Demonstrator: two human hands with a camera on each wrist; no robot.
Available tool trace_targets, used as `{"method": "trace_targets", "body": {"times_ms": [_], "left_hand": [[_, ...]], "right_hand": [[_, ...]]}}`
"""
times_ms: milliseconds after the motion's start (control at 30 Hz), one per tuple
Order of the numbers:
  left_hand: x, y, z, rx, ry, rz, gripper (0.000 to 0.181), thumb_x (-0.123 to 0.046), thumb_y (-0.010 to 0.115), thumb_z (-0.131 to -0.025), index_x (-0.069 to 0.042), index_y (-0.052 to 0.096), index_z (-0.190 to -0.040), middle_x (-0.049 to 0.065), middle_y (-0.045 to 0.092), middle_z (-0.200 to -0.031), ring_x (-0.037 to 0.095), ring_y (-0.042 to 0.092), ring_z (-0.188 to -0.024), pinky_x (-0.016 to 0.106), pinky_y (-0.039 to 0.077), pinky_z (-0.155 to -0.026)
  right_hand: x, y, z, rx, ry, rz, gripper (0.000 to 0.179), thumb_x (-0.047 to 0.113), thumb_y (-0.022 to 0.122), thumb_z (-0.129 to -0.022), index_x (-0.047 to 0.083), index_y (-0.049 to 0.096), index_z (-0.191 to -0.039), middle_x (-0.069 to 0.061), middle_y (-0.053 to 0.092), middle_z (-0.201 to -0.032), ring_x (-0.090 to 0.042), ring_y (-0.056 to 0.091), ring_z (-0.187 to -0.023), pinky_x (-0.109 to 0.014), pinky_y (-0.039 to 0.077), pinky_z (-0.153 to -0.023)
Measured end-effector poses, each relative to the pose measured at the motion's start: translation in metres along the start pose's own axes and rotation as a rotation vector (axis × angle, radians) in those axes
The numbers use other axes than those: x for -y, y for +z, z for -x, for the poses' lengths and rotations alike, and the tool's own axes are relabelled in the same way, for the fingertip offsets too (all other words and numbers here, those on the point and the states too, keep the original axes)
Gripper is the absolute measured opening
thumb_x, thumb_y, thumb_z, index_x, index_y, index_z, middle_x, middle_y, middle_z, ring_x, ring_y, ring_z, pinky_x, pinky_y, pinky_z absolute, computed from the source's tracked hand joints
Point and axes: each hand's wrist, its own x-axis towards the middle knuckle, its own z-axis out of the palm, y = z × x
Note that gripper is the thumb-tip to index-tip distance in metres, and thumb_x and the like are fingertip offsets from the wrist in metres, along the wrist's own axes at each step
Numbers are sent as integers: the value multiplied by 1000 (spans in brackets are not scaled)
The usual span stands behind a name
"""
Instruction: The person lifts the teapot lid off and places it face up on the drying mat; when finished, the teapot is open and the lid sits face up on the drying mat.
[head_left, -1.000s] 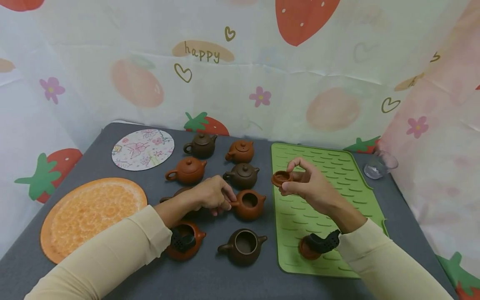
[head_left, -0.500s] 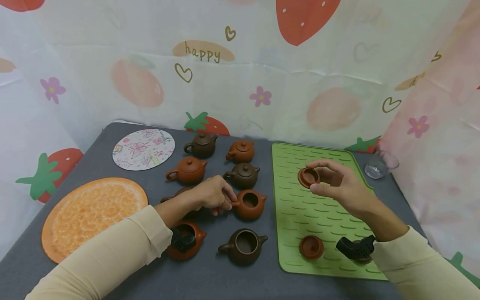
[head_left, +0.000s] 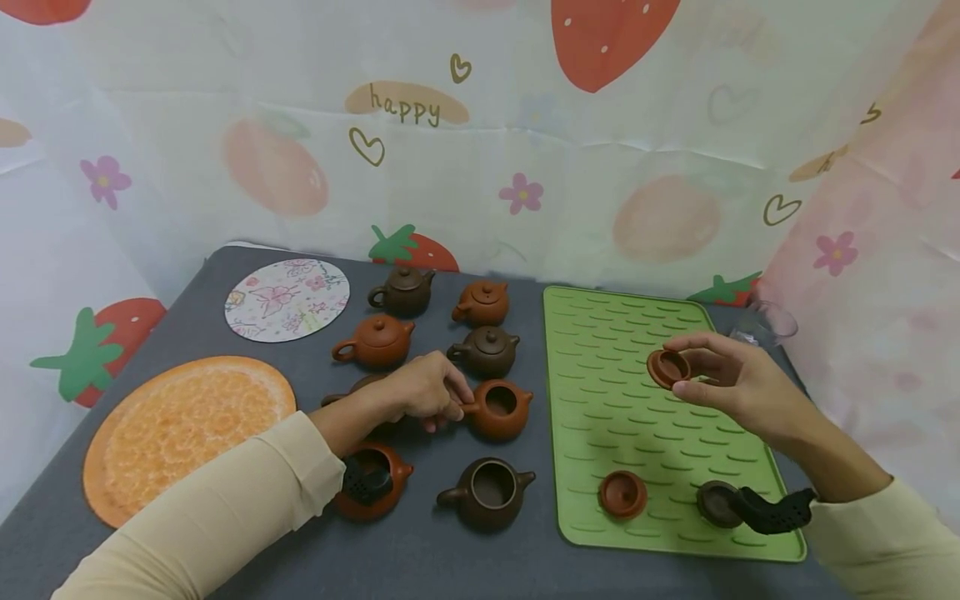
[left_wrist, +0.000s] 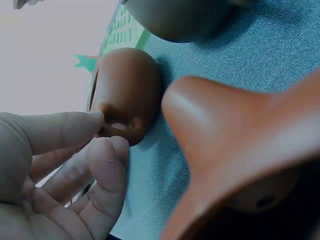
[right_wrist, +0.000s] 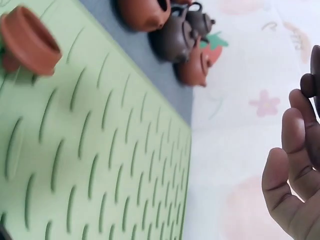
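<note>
My left hand (head_left: 431, 390) pinches the handle of a lidless orange-brown clay teapot (head_left: 498, 429) standing on the table. In the left wrist view, thumb and fingers meet at that teapot's looped handle (left_wrist: 120, 134). Above the green mat (head_left: 592, 417), my right hand (head_left: 738, 387) holds a small reddish-brown teapot lid (head_left: 667, 368) between thumb and fingers, its hollow underside showing. Only part of this lid shows at the right edge of the right wrist view. On the mat's front lie a reddish-brown lid (head_left: 622, 495) and a dark brown lid (head_left: 717, 503), both underside up.
Two more lidless teapots, one dark brown (head_left: 483, 508) and one red (head_left: 375, 506), stand in front. Several lidded teapots (head_left: 401, 296) fill the rows behind. A glass cup (head_left: 772, 323) is at the back right. Round orange (head_left: 187, 425) and floral (head_left: 288, 300) mats lie left.
My right hand has carried the lid rightward across the green mat, away from the teapots, tilting its underside. The left hand stays on the teapot handle.
</note>
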Motion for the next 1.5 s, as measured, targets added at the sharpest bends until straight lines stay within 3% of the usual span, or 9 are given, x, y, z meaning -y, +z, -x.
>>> {"method": "trace_targets", "body": {"times_ms": [633, 933, 1133, 1500], "left_hand": [[1, 0, -1, 4, 12, 0, 15, 6, 73, -82, -5, 74, -92, 6, 68, -75, 23, 61, -55, 37, 54, -51], [0, 0, 0, -4, 6, -2, 15, 5, 74, -82, -6, 74, -91, 6, 69, -75, 23, 61, -55, 40, 54, -52], [0, 0, 0, -8, 3, -2, 15, 5, 73, -82, -6, 74, -92, 6, 68, -76, 23, 61, -55, 40, 54, -52], [2, 1, -1, -6, 15, -5, 15, 5, 74, -82, -6, 74, -91, 5, 69, -75, 23, 61, -55, 40, 54, -53]], "right_hand": [[-40, -29, 20, 87, 96, 128, 39, 8, 65, -93, 0, 52, -129, -17, 61, -115, -15, 61, -103, -34, 53, -77], [-66, -30, 25, 169, 128, 192, 39, 8, 68, -91, 1, 54, -127, -13, 62, -114, -10, 59, -104, -31, 51, -76], [-82, -28, 28, 218, 143, 198, 38, 6, 68, -91, 0, 54, -125, -14, 60, -113, -12, 59, -101, -32, 52, -75], [-107, -28, 30, 295, 206, 167, 36, -2, 63, -90, -4, 51, -124, -17, 59, -108, -28, 61, -91, -34, 51, -68]]}}
